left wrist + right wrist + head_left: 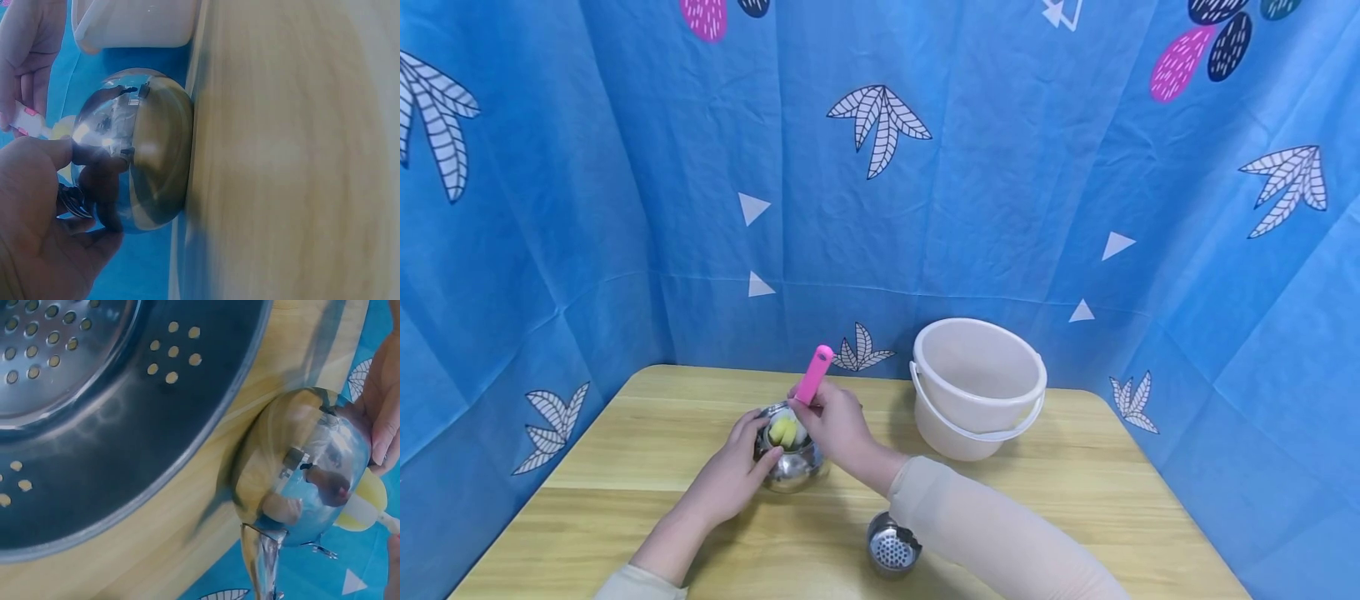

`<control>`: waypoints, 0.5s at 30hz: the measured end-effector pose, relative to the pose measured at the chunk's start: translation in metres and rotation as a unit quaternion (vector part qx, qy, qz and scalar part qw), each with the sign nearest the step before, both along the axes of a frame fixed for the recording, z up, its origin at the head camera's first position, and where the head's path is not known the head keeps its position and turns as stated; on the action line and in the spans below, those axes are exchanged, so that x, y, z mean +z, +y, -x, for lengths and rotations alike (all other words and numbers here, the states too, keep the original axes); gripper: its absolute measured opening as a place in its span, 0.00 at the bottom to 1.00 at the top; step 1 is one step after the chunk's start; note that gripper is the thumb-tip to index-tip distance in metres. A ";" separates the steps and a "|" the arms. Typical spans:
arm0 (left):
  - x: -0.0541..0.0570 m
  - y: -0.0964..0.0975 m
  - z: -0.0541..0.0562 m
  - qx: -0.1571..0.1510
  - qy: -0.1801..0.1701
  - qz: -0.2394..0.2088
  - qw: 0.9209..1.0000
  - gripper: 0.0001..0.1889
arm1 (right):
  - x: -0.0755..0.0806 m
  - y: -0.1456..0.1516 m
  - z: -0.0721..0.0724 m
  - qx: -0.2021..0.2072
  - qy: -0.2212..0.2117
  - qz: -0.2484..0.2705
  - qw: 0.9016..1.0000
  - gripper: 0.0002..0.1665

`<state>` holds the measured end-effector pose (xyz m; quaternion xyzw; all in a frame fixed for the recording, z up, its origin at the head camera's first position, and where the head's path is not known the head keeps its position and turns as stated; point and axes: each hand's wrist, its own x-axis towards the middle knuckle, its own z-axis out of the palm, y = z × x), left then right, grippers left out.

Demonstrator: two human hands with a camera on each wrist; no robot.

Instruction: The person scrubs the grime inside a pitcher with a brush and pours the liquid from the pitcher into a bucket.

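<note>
On the table stands a shiny round metal teapot (793, 473), its mouth uncovered and its spout (258, 553) visible in the right wrist view. My left hand (730, 479) grips the pot at its rim, thumb in front and fingers behind. A sponge brush with a pink handle (815, 375) is pinched in my right hand (841, 425), just over the opening. Its yellow sponge head (783, 432) sits at the pot's mouth; in the right wrist view part of the sponge (369, 497) shows beside the rim, and the rest is hidden by the pot.
A perforated metal strainer (893, 548) sits near the right forearm, looming large in the right wrist view. Behind on the right is a white bucket (955, 429) with its handle down. Blue patterned cloth (1000, 208) surrounds the wooden table (775, 550).
</note>
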<state>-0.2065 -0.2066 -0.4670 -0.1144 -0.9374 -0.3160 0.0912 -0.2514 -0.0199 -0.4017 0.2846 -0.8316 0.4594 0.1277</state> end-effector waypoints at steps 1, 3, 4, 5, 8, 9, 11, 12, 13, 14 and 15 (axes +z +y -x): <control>0.000 0.000 0.000 0.000 -0.001 0.000 1.000 0.36 | 0.000 0.000 0.000 -0.001 0.004 -0.006 1.000 0.07; 0.001 0.000 0.000 0.000 -0.002 0.000 1.000 0.36 | 0.000 0.000 -0.001 -0.001 0.011 -0.012 1.000 0.07; 0.001 0.000 0.000 0.000 -0.003 0.000 1.000 0.36 | 0.001 0.000 -0.001 -0.001 0.015 -0.015 1.000 0.07; 0.001 0.000 0.000 0.000 -0.004 -0.001 1.000 0.36 | 0.001 0.000 -0.002 -0.001 0.017 -0.016 1.000 0.07; 0.001 0.000 0.000 0.001 -0.004 -0.002 1.000 0.36 | 0.001 -0.001 -0.002 0.000 0.021 -0.019 1.000 0.07; 0.000 0.000 0.000 0.000 -0.004 -0.003 1.000 0.36 | 0.001 -0.001 -0.002 0.000 0.022 -0.021 1.000 0.07; 0.000 0.000 0.000 0.000 -0.003 -0.004 1.000 0.36 | 0.001 -0.001 -0.002 0.002 0.025 -0.022 0.999 0.08; 0.000 0.000 0.000 0.000 -0.003 -0.004 1.000 0.36 | 0.000 -0.001 -0.002 0.002 0.026 -0.024 0.999 0.08; 0.000 0.000 0.000 0.000 -0.003 -0.005 1.000 0.36 | 0.000 -0.001 -0.002 0.003 0.028 -0.024 0.999 0.08; -0.001 0.000 0.000 0.000 -0.005 -0.005 1.000 0.36 | 0.000 -0.001 -0.002 0.004 0.029 -0.026 0.999 0.08; -0.001 0.000 0.000 0.000 -0.005 -0.005 1.000 0.36 | 0.000 -0.001 -0.002 0.004 0.030 -0.029 0.999 0.08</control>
